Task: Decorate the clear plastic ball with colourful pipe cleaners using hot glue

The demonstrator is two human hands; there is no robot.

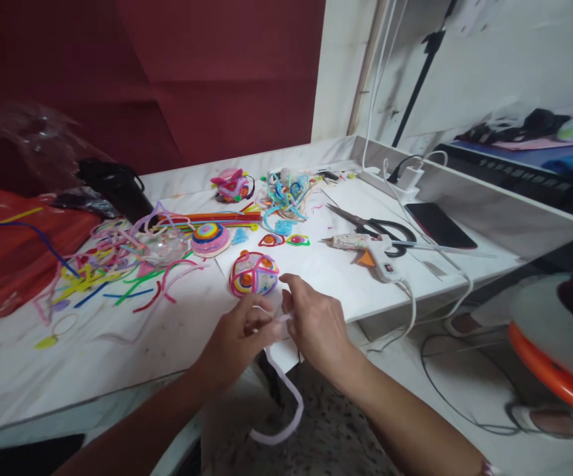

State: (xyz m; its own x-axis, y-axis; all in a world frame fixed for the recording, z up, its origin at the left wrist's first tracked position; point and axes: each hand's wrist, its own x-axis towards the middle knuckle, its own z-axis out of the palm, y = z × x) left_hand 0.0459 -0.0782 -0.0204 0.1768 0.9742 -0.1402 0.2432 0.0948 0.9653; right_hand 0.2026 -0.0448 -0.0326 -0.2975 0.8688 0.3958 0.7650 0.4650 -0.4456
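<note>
Head view: at the near edge of the table (167, 360), a pale pipe cleaner (300, 403) is pinched in the fingers of left hand (239, 337) and right hand (313, 320), seemingly unattached yet; just beyond, a ball (254, 273) is largely covered in colour.

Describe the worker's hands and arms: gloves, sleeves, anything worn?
The left hand and right hand wear no gloves. The left forearm and right forearm look mostly uncovered. A band or cuff edge appears low on the right one, too cut off to tell which.
</note>
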